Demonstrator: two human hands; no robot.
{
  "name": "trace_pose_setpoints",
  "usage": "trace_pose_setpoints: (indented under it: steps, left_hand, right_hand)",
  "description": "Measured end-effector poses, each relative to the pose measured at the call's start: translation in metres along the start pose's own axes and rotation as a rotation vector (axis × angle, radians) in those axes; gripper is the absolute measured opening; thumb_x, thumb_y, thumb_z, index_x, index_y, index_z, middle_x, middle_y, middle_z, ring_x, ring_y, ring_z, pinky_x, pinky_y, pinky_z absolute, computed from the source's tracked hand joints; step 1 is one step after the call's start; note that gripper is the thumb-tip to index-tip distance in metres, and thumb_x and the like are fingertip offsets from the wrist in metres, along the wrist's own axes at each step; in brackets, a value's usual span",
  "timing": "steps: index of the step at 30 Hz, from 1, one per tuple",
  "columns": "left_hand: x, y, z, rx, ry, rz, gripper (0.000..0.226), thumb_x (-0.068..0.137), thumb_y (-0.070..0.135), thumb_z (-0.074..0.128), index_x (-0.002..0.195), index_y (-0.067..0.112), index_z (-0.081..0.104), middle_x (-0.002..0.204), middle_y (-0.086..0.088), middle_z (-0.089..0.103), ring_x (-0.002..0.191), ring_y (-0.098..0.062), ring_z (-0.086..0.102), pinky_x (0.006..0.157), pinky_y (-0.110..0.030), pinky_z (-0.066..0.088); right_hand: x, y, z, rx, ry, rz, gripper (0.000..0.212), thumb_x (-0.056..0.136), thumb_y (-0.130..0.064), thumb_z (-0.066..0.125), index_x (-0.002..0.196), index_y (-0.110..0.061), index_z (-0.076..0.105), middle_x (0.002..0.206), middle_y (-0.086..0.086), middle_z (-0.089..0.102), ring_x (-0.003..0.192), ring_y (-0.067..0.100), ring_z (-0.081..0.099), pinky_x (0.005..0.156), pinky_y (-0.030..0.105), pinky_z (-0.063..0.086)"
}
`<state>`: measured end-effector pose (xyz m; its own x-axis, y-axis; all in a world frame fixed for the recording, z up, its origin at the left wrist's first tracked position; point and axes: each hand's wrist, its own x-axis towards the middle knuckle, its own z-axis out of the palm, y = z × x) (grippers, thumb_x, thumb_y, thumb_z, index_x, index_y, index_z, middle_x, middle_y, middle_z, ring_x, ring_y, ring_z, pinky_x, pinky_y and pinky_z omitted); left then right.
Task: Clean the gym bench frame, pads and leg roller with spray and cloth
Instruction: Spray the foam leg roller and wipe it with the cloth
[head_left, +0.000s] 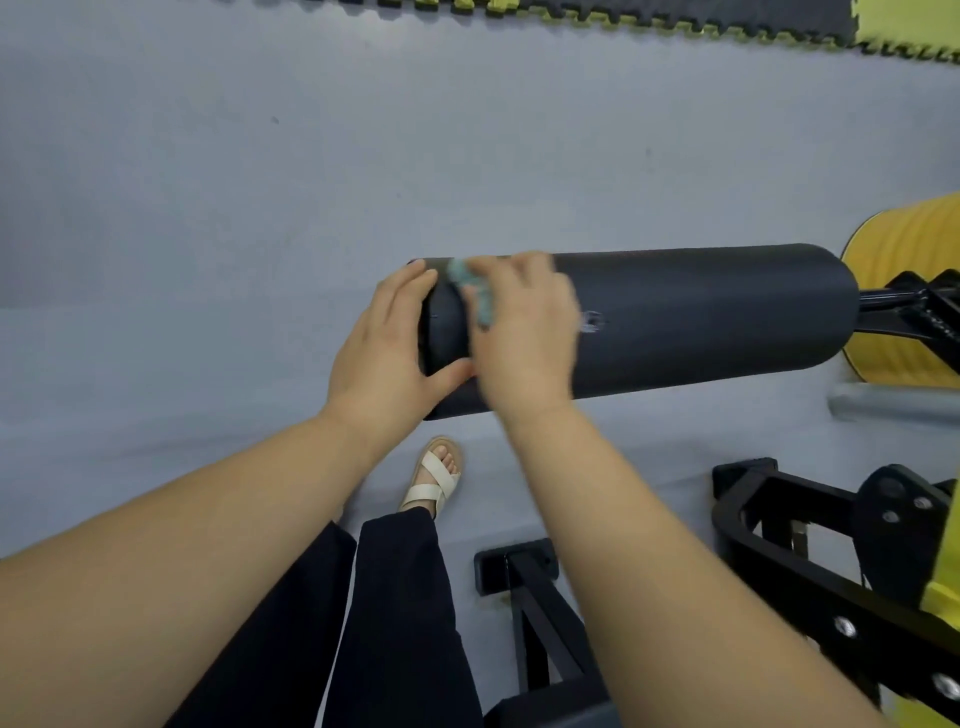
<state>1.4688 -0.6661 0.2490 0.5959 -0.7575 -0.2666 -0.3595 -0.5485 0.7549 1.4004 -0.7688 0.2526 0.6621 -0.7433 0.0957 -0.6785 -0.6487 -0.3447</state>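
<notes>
Overhead, a person's two bare hands work at the black leg roller (701, 317) of a gym bench, which lies crosswise above the grey floor (208, 208). The left hand (384, 348) grips the roller's free end, fingers curled over the top of the end cap and thumb hooked beneath it. The right hand (524, 332), blurred by motion, clutches a bunched pale teal cloth (470, 291) and presses it against the roller's upper surface, just beside the left hand and close to that same end. A small pale scuff (592, 321) marks the foam just beside the right hand. At its far end, the roller meets a black metal arm (904, 306), with a ribbed yellow pad (904, 244) behind it. Parts of the black bench frame (779, 530), bolted at several points, fill the lower right corner of the view. Below the hands, black trousers (395, 623) and a cream strapped sandal (434, 478) stand on the floor. Interlocking black and yellow foam mats (623, 15) line the floor's far edge.
</notes>
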Motion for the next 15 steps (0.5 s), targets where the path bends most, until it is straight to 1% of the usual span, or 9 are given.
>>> trace_pose_setpoints:
  steps: [2, 4, 5, 6, 7, 9, 12, 13, 15]
  left_hand:
    - [-0.006, -0.001, 0.003, 0.007, 0.042, 0.027, 0.081, 0.070, 0.027, 0.077, 0.139, 0.014, 0.037, 0.148, 0.002, 0.031, 0.132, -0.014, 0.037, 0.094, -0.030, 0.042]
    - [-0.014, -0.005, 0.008, 0.043, 0.064, 0.085, 0.082, 0.068, 0.025, 0.081, 0.137, 0.008, 0.040, 0.147, -0.003, 0.034, 0.130, -0.020, 0.040, 0.093, -0.034, 0.045]
    - [-0.018, -0.008, 0.011, 0.068, 0.071, 0.118, 0.082, 0.067, 0.025, 0.082, 0.136, 0.006, 0.041, 0.147, -0.006, 0.034, 0.130, -0.023, 0.041, 0.093, -0.036, 0.046]
    - [-0.020, -0.010, 0.014, 0.089, 0.077, 0.143, 0.082, 0.067, 0.025, 0.082, 0.136, 0.004, 0.041, 0.147, -0.007, 0.034, 0.130, -0.024, 0.041, 0.093, -0.037, 0.046]
    - [-0.022, -0.012, 0.015, 0.106, 0.082, 0.155, 0.082, 0.068, 0.026, 0.081, 0.136, 0.004, 0.041, 0.147, -0.008, 0.034, 0.130, -0.025, 0.041, 0.093, -0.036, 0.046]
    - [-0.022, -0.015, 0.016, 0.123, 0.090, 0.172, 0.082, 0.068, 0.028, 0.081, 0.136, 0.005, 0.041, 0.147, -0.008, 0.035, 0.128, -0.025, 0.041, 0.089, -0.035, 0.046]
    - [-0.020, -0.020, 0.016, 0.139, 0.104, 0.237, 0.084, 0.066, 0.031, 0.083, 0.134, 0.007, 0.040, 0.144, -0.005, 0.033, 0.123, -0.026, 0.045, 0.085, -0.038, 0.051]
    - [-0.020, -0.022, 0.017, 0.140, 0.111, 0.254, 0.084, 0.065, 0.031, 0.083, 0.133, 0.009, 0.039, 0.142, -0.003, 0.031, 0.122, -0.026, 0.045, 0.082, -0.039, 0.053]
    - [-0.020, -0.025, 0.019, 0.135, 0.128, 0.277, 0.084, 0.064, 0.032, 0.083, 0.131, 0.012, 0.037, 0.140, -0.002, 0.028, 0.122, -0.023, 0.042, 0.078, -0.040, 0.055]
  right_hand:
    - [-0.009, -0.009, -0.001, 0.113, -0.080, -0.167, 0.023, 0.078, -0.014, 0.064, 0.100, -0.013, 0.071, 0.090, 0.014, 0.062, 0.067, 0.033, 0.054, 0.062, 0.037, 0.046]
    - [-0.007, 0.017, -0.013, 0.106, -0.128, -0.331, 0.026, 0.079, -0.014, 0.059, 0.102, -0.011, 0.070, 0.093, 0.015, 0.063, 0.070, 0.033, 0.055, 0.062, 0.037, 0.048]
    - [-0.005, 0.038, -0.019, 0.056, -0.125, -0.372, 0.026, 0.077, -0.011, 0.060, 0.102, -0.009, 0.070, 0.094, 0.017, 0.063, 0.071, 0.034, 0.056, 0.062, 0.039, 0.049]
    - [-0.001, 0.062, -0.025, -0.005, -0.100, -0.342, 0.027, 0.076, -0.008, 0.062, 0.102, -0.008, 0.070, 0.094, 0.018, 0.062, 0.073, 0.036, 0.056, 0.063, 0.040, 0.049]
    - [0.003, 0.085, -0.033, -0.060, -0.062, -0.253, 0.027, 0.077, -0.007, 0.063, 0.102, -0.009, 0.070, 0.095, 0.019, 0.062, 0.074, 0.038, 0.056, 0.065, 0.042, 0.049]
    - [0.014, 0.122, -0.046, -0.154, 0.020, 0.021, 0.026, 0.084, -0.014, 0.059, 0.107, -0.013, 0.069, 0.102, 0.019, 0.059, 0.083, 0.041, 0.054, 0.075, 0.043, 0.046]
    - [0.025, 0.138, -0.058, -0.227, 0.039, 0.403, 0.029, 0.093, -0.021, 0.051, 0.120, -0.020, 0.062, 0.120, 0.012, 0.051, 0.103, 0.036, 0.048, 0.087, 0.038, 0.038]
    - [0.029, 0.133, -0.056, -0.235, 0.038, 0.459, 0.029, 0.094, -0.021, 0.050, 0.121, -0.021, 0.061, 0.123, 0.012, 0.049, 0.105, 0.035, 0.047, 0.088, 0.037, 0.036]
    - [0.033, 0.103, -0.048, -0.223, 0.012, 0.452, 0.028, 0.094, -0.023, 0.050, 0.120, -0.021, 0.062, 0.124, 0.013, 0.049, 0.105, 0.037, 0.049, 0.088, 0.037, 0.035]
